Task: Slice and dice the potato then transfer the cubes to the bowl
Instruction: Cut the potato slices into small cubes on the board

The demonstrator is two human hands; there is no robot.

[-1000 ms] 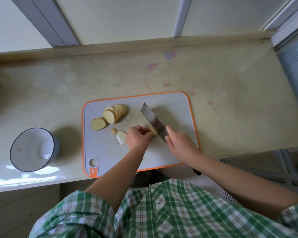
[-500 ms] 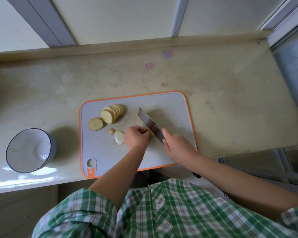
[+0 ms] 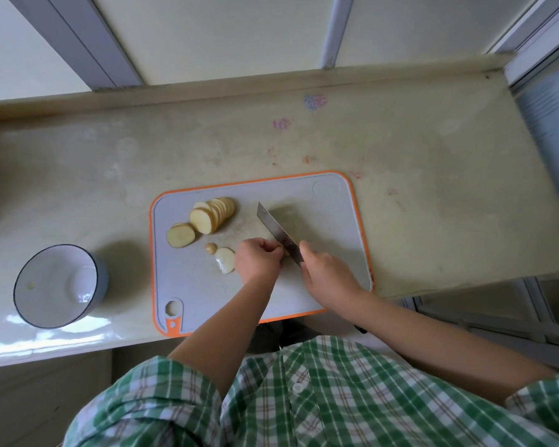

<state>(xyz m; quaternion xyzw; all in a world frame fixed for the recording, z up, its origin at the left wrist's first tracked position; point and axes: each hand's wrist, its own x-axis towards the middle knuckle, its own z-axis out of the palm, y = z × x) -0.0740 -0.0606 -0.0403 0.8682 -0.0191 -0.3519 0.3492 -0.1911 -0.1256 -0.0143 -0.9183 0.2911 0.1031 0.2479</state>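
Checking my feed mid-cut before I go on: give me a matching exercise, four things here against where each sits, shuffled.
1 bowl
2 knife
3 fanned slices
4 left hand

A far left of the cutting board
B on the counter, left of the board
C gripped by the right hand
D holding a potato piece beside the knife

Pairs: 1-B, 2-C, 3-A, 4-D

Both bare forearms reach forward, hands close together. The left hand (image 3: 258, 261) curls over a small pale potato piece (image 3: 286, 252); the right hand (image 3: 328, 275) grips a long steel-bladed knife (image 3: 276, 232).
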